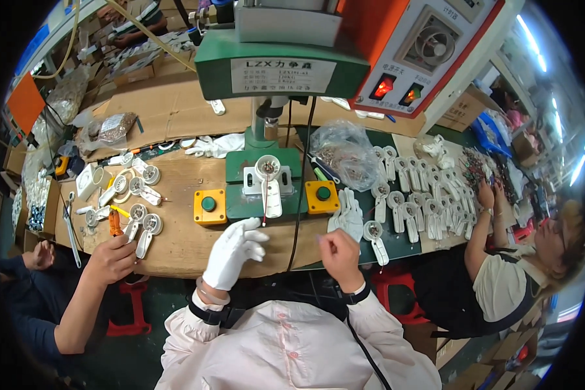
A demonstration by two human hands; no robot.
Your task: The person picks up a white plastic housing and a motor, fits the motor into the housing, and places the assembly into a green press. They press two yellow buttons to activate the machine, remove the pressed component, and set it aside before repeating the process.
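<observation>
On the green bench press [263,140] a white part with a round cup head and a flat handle, like a small hand fan body [273,199], lies in the metal fixture. A thin red wire hangs from it. In front of it is my left hand [231,255], in a white glove, fingers loosely bent and apart, with nothing seen in them. My bare right hand [340,259] is curled into a fist below a loose white glove [348,218]; whatever it may hold is hidden. Another fan body [375,238] lies to its right.
Yellow boxes with green buttons [208,205] flank the press. Many fan bodies [416,188] cover the right side; several more [151,225] lie left, by a co-worker's hand [112,259] holding orange-handled pliers [115,222]. A black cable [298,214] crosses the table. Another co-worker [500,273] sits right.
</observation>
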